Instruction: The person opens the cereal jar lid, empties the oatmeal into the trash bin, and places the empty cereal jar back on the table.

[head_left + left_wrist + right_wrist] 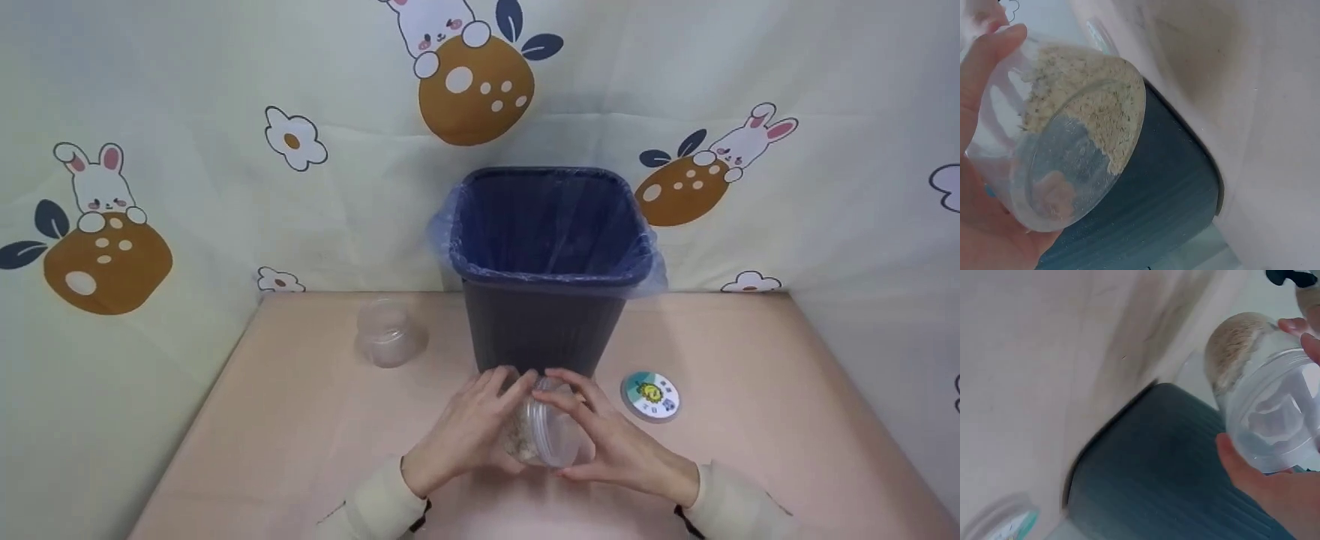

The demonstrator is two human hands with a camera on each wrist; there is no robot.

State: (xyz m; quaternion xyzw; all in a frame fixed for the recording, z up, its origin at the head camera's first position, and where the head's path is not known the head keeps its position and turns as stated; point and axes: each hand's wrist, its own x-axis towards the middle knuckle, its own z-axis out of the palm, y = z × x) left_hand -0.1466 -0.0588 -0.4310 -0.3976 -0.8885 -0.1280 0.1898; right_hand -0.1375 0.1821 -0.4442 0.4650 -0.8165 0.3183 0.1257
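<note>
Both hands hold a clear plastic jar (553, 433) tipped on its side, low in front of the bin. My left hand (466, 424) grips it around the bottom end, and my right hand (626, 448) grips the mouth end, thumb below and fingers above. Pale, flaky bits (1086, 101) lie heaped along one side inside the jar, toward its base. In the right wrist view, the jar's translucent ringed mouth end (1266, 419) faces the right palm. A round lid (651, 396) with a white and teal picture label lies on the table, right of the right hand.
Behind the hands stands a dark bin (544, 322) lined with a thin blue bag (442, 225). Another clear plastic container (388, 341) stands on the table (300, 420) to the bin's left. A printed cloth (337, 217) hangs along the back and sides.
</note>
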